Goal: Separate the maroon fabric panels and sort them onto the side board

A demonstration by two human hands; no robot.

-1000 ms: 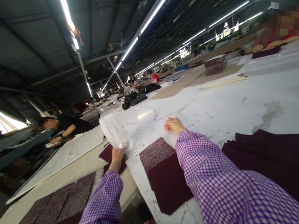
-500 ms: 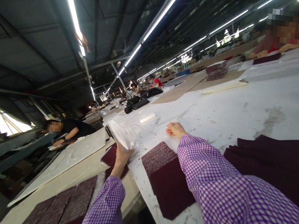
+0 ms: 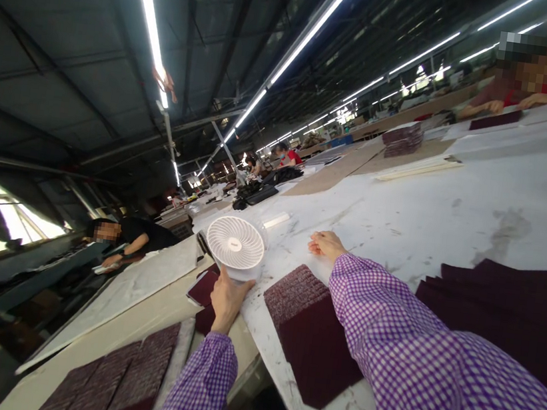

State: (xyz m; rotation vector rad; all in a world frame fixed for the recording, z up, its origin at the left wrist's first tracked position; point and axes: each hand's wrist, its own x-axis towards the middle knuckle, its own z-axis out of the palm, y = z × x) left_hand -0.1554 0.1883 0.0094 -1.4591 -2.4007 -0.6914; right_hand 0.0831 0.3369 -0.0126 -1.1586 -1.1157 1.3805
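Note:
A small white desk fan (image 3: 235,243) stands at the left edge of the white-covered table, its round grille facing me. My left hand (image 3: 230,297) is closed around the fan's lower part. Over the table, to the right of the fan, is my right hand (image 3: 327,245), its fingers curled together; whatever they may hold is hidden. Just below my right hand lies a stack of maroon fabric pieces (image 3: 318,345) with a speckled, fanned edge. A white bar-shaped piece (image 3: 277,220) lies behind the fan.
More maroon fabric (image 3: 505,316) spreads at the right. Stacked maroon pieces (image 3: 125,374) lie on the lower left table, near a phone-like flat object (image 3: 202,288). One co-worker (image 3: 141,235) leans at the left; another (image 3: 526,80) works at the far right.
The fan's grille has turned from facing upward and away to facing me, with my left hand still on it. My right hand stays curled in nearly the same place.

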